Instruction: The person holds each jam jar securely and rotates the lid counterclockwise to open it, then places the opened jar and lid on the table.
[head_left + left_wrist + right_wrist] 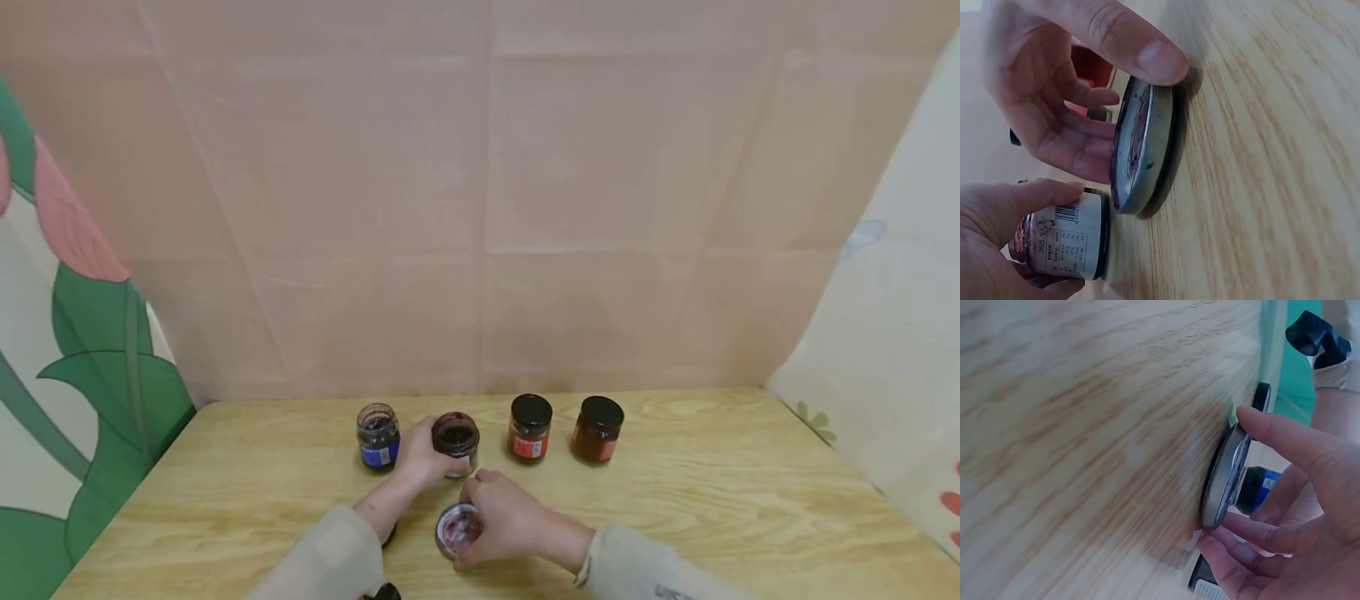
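jar lid [459, 531] is at the lower middle of the frame, smeared inside facing up, right hand [508, 518] pinching its edge. left hand [422, 457] has got a grip round the open jar [457, 435] just above it. blue-label jar [378, 446], also open, stands left of that hand, and a black-capped jar [529, 433] is over to the right.

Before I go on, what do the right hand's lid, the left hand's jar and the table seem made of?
Lid: probably metal, its edge silvery and softly shiny. Jar: likely glass, glossy and seemingly see-through near its smeared mouth. Table: wood or a wood-look print, pale with grain; can't tell which.
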{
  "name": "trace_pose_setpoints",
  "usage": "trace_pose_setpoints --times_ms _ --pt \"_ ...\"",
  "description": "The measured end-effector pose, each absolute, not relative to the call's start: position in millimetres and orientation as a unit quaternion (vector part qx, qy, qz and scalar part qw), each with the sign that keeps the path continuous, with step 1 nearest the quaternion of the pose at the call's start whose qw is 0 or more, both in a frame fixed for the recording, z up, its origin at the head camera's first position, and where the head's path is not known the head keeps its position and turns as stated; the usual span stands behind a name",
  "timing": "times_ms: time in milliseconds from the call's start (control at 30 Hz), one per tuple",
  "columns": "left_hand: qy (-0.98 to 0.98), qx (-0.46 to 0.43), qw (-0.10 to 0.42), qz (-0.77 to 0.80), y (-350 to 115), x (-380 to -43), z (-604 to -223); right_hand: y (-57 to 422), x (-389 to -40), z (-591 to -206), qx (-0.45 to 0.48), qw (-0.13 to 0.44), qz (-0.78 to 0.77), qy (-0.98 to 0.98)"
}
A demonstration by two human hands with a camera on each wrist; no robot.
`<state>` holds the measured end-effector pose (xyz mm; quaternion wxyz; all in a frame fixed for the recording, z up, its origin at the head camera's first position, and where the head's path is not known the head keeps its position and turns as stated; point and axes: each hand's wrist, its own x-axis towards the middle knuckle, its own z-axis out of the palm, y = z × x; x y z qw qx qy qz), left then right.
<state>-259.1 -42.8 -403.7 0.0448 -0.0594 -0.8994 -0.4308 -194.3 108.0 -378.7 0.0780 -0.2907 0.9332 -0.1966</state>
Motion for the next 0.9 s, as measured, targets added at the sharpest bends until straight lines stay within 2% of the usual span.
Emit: trace_pose_setpoints --times_ms 367,500,900 --pt "-0.899 -0.058 0.047 -0.431 -40.2 -255.6 -404.7 100.8 -194.4 -382.9 -0.299 0.063 -0.14 0.942" --pt "-0.9 -0.06 0.047 -0.429 -41.7 -253.1 -403.7 102.6 -194.1 -382.9 -0.305 0.08 -0.15 0.937" --pt "-0.895 -0.058 0.031 -0.441 -35.1 -248.4 -382.5 142.8 -189.2 -361.5 -0.314 0.109 -0.193 0.923"
